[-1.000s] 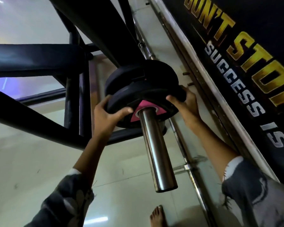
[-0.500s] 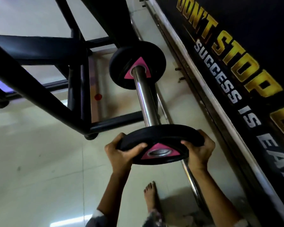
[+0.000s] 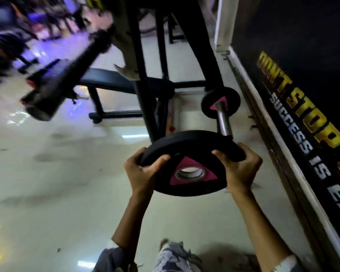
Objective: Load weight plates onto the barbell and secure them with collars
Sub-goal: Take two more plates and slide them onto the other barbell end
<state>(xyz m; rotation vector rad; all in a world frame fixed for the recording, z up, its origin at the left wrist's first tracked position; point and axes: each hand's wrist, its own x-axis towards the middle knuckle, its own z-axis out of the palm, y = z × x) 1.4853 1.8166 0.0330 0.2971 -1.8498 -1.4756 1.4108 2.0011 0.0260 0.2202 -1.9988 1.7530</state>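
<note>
I hold a black weight plate (image 3: 192, 146) with a pink triangle around its steel-ringed hole, tilted almost flat in front of me. My left hand (image 3: 143, 171) grips its left rim and my right hand (image 3: 238, 167) grips its right rim. The plate is clear of the chrome barbell sleeve (image 3: 224, 122), whose near end is hidden behind the plate's far rim. Another black plate with a pink triangle (image 3: 220, 104) sits on that sleeve further back. No collar shows.
A black rack frame (image 3: 145, 85) and a padded bench (image 3: 106, 79) stand to the left behind the barbell. A dark blurred bar end (image 3: 47, 103) juts out at the left. A black wall banner with yellow lettering (image 3: 302, 107) runs along the right. Pale tiled floor (image 3: 57, 173) spreads below.
The plate in my hands has come back along the sleeve and off its end, leaving one plate on the bar. The view has swung left and pulled away from the barbell.
</note>
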